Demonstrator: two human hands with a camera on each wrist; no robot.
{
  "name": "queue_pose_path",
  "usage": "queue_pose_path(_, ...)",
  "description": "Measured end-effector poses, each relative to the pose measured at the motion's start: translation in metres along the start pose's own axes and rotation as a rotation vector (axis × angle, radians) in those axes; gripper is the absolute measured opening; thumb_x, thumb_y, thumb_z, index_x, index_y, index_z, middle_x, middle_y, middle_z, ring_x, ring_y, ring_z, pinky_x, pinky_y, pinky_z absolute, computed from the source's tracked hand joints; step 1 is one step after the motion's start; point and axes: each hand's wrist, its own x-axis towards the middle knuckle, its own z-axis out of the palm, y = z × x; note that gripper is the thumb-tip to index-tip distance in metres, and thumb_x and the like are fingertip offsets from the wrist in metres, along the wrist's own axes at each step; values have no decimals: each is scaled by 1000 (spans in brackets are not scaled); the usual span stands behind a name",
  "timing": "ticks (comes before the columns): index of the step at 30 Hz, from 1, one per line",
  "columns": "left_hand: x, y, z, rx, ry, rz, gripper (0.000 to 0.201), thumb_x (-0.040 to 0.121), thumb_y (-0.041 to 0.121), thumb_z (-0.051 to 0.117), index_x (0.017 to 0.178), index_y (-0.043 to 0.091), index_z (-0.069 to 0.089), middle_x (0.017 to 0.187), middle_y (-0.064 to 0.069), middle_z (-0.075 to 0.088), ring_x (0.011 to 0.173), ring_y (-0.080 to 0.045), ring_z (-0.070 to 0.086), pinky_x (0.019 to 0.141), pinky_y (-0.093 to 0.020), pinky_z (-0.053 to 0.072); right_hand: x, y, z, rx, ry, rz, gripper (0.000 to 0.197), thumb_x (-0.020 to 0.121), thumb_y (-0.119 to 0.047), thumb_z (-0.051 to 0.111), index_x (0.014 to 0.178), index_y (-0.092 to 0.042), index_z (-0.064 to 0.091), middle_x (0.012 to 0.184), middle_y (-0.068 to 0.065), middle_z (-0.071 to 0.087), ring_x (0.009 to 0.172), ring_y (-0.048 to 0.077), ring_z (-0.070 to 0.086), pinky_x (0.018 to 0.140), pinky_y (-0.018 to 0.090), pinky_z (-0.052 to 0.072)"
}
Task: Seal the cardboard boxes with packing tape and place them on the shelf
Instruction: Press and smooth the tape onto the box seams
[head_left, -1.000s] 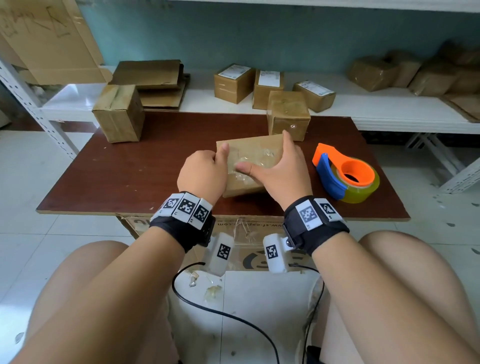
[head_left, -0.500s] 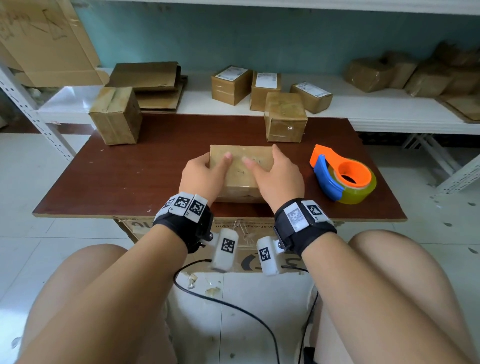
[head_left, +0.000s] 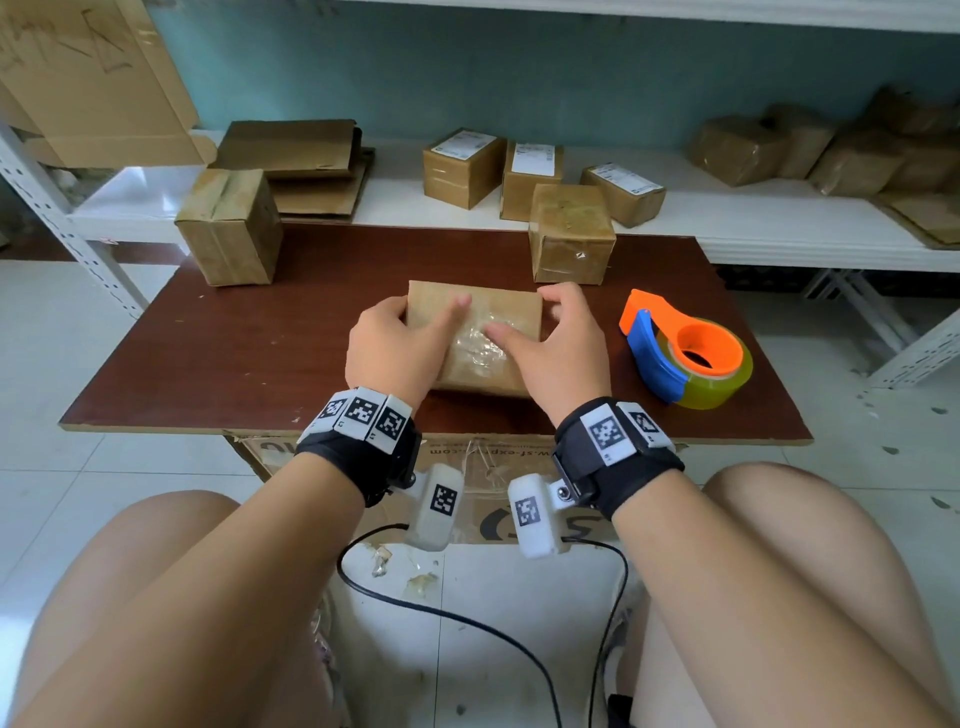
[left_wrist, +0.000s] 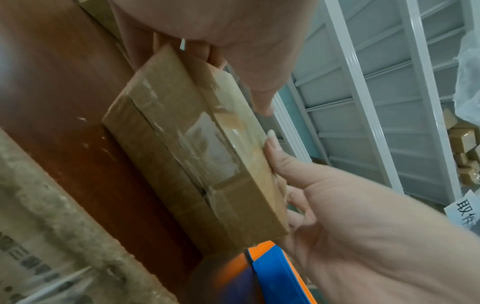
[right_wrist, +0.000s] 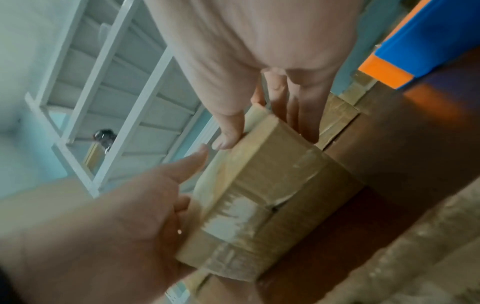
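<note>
While both hands grip the flat cardboard box (head_left: 475, 332) on the counter (head_left: 260, 353), left hand (head_left: 387, 348) and right hand (head_left: 558, 348) curl round its ends, thumbs pressing the tape on top. Sealing appears nearly complete; shelving remains. Two other boxes (head_left: 228, 228) stand on the counter, tape dispenser (head_left: 685, 353) beside.

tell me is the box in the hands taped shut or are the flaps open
Taped shut. The box lies flat with its flaps closed, and glossy clear tape runs across its top and down the near side; both hands hold its ends.
</note>
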Motion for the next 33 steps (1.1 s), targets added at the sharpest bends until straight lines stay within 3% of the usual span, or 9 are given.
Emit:
queue_pose_path(2,1,-2,-2,-10,22,-38,57,72,78,79,91,26,66,85,12,70,78,-6,67,68,-30,53,1,3,-3,71,-25,22,62,80,-38,92,132,-27,61,123,-11,64,119,12,64,104,41,54)
queue_pose_path(4,3,-4,-3,-67,48,-47,57,70,74,85,93,26,66,90,11,72,82,-9,70,72,-33,58,1,6,-5,113,-40,27,61,81,-35,91,133,-29,61,124,-13,63,122,12,64,106,43,54)
queue_pose_path(10,-5,8,0,-123,38,97,44,82,63,84,99,24,74,87,11,76,80,-4,73,73,-34,62,-12,-2,-6,-55,57,-18,88,64,-68,91,127,-24,48,124,-8,53,103,9,58,82,30,51)
queue_pose_path(14,-6,12,-3,-168,43,133,42,88,58,79,110,22,77,91,12,78,84,-3,74,77,-36,63,-7,-2,-13,-15,47,-29,73,67,-54,96,120,-23,55,120,-5,58,103,9,57,84,28,48)
queue_pose_path(20,7,6,-12,-232,5,57,36,95,52,76,112,20,77,94,7,79,89,-7,76,84,-39,64,9,3,-22,-83,-163,-101,44,89,-37,84,126,-29,61,124,-10,65,108,16,67,98,41,56)
queue_pose_path(24,6,5,-11,-193,-159,159,86,76,55,91,149,22,60,136,7,71,124,-5,67,103,-32,57,10,0,-27,-50,-166,-2,52,94,-52,75,132,-24,57,121,-11,66,108,10,65,87,30,54)
queue_pose_path(27,-4,12,-9,79,-245,369,126,61,54,100,165,27,35,163,6,45,146,-10,39,118,-29,35,2,-1,-22,28,-166,93,71,80,-73,77,124,-22,55,112,-15,64,99,0,62,70,22,45)
queue_pose_path(31,-9,19,-12,188,-218,457,123,66,44,99,167,24,31,170,5,35,150,-17,31,119,-31,30,3,2,-11,66,-132,81,62,79,-70,81,111,-23,58,104,-13,68,93,3,65,72,26,51)
queue_pose_path(33,-6,20,-17,189,-239,463,116,71,40,97,166,25,33,172,5,33,152,-18,30,122,-34,29,5,7,-7,167,-162,109,55,80,-69,81,108,-25,63,106,-7,73,97,13,71,80,40,62)
